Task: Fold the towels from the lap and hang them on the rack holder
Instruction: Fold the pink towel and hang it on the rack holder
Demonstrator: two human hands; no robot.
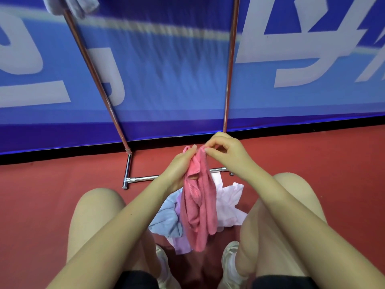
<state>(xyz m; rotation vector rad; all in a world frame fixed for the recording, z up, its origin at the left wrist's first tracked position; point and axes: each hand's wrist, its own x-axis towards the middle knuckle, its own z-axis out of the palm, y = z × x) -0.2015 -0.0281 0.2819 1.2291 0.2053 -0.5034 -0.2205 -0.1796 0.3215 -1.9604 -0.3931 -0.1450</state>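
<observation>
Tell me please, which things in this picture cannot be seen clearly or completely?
- Rack, head view: its top bar is cut off by the upper edge.
- Grey towel: cropped at the top and blurred.
- Blue towel: partly hidden behind the pink towel and left hand.

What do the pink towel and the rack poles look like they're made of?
Pink towel: soft, matte cloth, probably terry or microfibre; it hangs limp in folds with a fuzzy surface, pinched by the left hand and right hand. Rack poles: likely chromed or polished metal; thin, straight tubes with bright glossy reflections.
</observation>
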